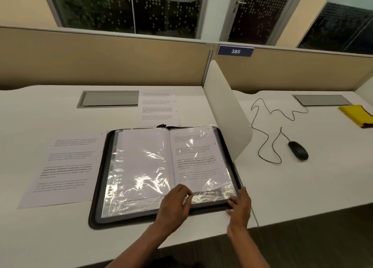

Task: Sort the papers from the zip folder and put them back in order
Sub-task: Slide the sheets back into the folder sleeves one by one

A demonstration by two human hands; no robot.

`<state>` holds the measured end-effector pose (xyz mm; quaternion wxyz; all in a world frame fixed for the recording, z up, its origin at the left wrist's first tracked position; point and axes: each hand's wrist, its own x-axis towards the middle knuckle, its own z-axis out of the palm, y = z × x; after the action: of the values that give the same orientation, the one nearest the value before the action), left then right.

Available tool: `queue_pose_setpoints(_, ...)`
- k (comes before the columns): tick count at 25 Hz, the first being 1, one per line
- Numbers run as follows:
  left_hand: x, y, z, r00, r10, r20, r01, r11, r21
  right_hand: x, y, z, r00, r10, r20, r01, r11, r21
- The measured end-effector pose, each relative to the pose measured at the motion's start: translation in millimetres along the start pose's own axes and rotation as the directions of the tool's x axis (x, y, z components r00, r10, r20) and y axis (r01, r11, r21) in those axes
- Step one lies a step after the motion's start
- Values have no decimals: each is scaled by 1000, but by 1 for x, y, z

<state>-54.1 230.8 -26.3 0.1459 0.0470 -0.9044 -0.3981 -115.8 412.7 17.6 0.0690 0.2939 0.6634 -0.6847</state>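
In the head view, the zip folder (161, 176) lies open on the table (50, 237). The near edge of its right sleeve (201, 166) is pinched by the left hand (175, 203) and steadied by the right hand (240, 205), fingers curled. The sheet is best slid out slowly, the plastic held flat.

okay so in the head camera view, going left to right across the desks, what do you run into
Loose printed sheet → open zip folder with both hands at its near edge → white divider panel → black mouse → yellow item.
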Motion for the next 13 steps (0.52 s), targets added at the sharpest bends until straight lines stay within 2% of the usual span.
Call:
queue_pose_setpoints(2, 1, -1, 3, 1000, 8, 17, -8, 1000, -6, 9, -9, 10, 996, -28, 80, 37, 993, -109)
queue_pose_setpoints(4, 1, -1, 4, 999, 16, 30, -16, 1000, -7, 18, -12, 18, 994, -102, 36, 108, 954, -280)
queue_pose_setpoints(6, 1, -2, 3, 999, 19, 33, -19, 1000, -16, 22, -16, 24, 990, -141, -22, 126, 934, -335)
queue_pose_setpoints(8, 1, -1, 0, 999, 24, 31, -23, 999, -45, 16, -22, 30, 982, -178, -57, 152, 938, -310)
queue_pose_setpoints(10, 0, 1, -9, 1000, -8, 3, 8, 992, -124, 1, -31, 41, 965, -262, -18, 247, 930, -272)
queue_pose_setpoints(13, 1, 5, -36, 965, -247, -94, 203, 920, -335, -33, -47, 68, 909, -385, 160, 405, 906, -119)
